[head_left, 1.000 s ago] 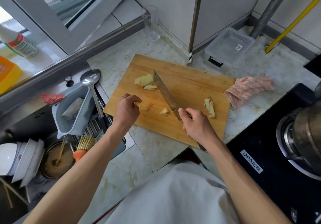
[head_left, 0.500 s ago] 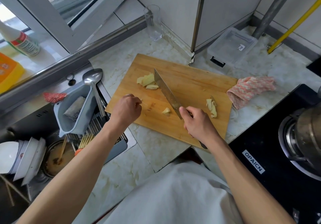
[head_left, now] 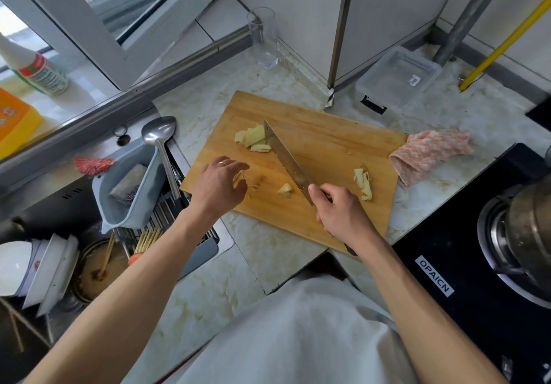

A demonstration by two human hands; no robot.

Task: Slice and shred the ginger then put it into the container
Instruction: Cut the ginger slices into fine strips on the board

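Beyond my fingertips a glass (head_left: 264, 39) stood by the wall. Right of my fingers a pink cloth (head_left: 429, 152) lay crumpled. Left of them a spoon (head_left: 161, 145) rested over a grey bin (head_left: 131, 190), bowls (head_left: 38, 267) stacked farther left.

Bare forearms, ring (head_left: 222, 163) on left hand (head_left: 219, 185), white top (head_left: 298, 333)
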